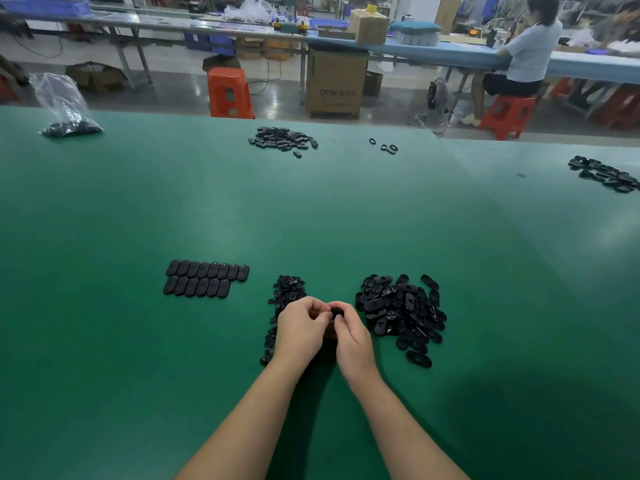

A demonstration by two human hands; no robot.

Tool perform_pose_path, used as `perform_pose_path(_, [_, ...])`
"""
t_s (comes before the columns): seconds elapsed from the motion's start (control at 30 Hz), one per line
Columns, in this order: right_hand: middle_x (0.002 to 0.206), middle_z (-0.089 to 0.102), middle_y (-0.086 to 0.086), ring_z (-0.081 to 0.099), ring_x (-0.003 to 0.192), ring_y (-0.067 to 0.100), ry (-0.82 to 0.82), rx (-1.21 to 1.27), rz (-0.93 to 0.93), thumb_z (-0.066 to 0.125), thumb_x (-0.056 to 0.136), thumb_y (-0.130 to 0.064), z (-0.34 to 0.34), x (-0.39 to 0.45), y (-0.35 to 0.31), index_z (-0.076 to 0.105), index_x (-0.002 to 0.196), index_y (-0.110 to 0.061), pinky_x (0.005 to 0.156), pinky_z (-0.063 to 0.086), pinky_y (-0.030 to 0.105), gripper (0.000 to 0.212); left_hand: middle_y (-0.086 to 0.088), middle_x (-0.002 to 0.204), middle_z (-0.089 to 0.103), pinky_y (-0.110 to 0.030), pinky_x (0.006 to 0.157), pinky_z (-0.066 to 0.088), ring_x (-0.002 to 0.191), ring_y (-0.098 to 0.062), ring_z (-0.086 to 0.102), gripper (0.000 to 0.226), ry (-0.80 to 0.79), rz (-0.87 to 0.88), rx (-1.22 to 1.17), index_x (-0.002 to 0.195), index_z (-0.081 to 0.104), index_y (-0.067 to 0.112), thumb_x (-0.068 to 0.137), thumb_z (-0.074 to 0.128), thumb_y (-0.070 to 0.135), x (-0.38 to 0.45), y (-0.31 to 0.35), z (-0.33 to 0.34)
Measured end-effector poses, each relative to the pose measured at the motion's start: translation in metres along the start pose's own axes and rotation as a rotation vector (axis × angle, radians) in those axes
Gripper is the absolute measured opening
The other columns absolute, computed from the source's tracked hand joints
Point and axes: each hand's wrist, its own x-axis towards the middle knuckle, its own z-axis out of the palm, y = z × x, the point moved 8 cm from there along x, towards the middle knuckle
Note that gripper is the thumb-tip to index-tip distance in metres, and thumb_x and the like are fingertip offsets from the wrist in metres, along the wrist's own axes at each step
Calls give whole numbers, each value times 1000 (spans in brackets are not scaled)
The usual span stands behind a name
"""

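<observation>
My left hand [302, 329] and my right hand [349, 336] meet over the green table [138, 341], fingers curled together round a small black plastic part [336, 311]. Most of that part is hidden by my fingers. A heap of black oval shells [403, 311] lies just right of my hands. A strip of smaller black inserts [285, 296] lies under and behind my left hand. To the left, finished black oval pieces [206, 278] sit in two neat rows.
Far across the table lie another pile of black parts [282, 140], a few loose rings [386, 146], a plastic bag of parts [67, 116] at far left and a pile [604, 174] at far right. Orange stools, cartons and a seated person are beyond the table.
</observation>
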Motion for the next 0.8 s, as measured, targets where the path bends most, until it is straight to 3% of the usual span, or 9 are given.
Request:
perform_pose_path(0.2, [104, 73, -4, 69, 99, 17, 0, 12, 0, 42, 106, -7, 0, 0, -1, 64, 111, -24, 95, 54, 49, 28, 6, 76, 73, -27, 72, 58, 76, -11, 70, 12, 24, -86, -104, 78, 72, 22, 85, 73, 13, 1, -6, 2])
perform_pose_path(0.37, [101, 73, -2, 70, 96, 16, 2, 45, -3, 41, 106, -5, -1, 0, -1, 65, 110, -19, 91, 56, 43, 28, 9, 78, 69, -21, 68, 49, 77, -6, 64, 11, 54, 0, 39, 81, 66, 25, 83, 75, 19, 2, 4, -2])
perform_pose_path(0.5, [102, 72, 2, 70, 95, 20, 4, 102, -6, 40, 106, -3, -1, 0, 1, 62, 110, -17, 90, 57, 42, 26, 11, 87, 70, -22, 78, 49, 84, -7, 64, 9, 16, 60, 117, 94, 73, 23, 86, 74, 21, 3, 10, -1])
perform_pose_path(0.67, [94, 74, -3, 72, 88, 16, -3, 89, -33, 39, 107, -5, -1, 2, 1, 62, 106, -21, 84, 58, 35, 28, 11, 79, 68, -24, 67, 45, 76, -7, 62, 6, -30, 67, 128, 79, 72, 24, 81, 77, 23, 5, 11, -4])
perform_pose_path(0.8, [100, 73, -17, 70, 94, 6, -11, 1, -65, 45, 106, -10, -1, 2, -4, 67, 103, -37, 88, 55, 27, 35, 10, 74, 67, -24, 67, 49, 74, -8, 62, 13, 1, 71, 131, 76, 65, 25, 81, 76, 22, 3, 8, -10])
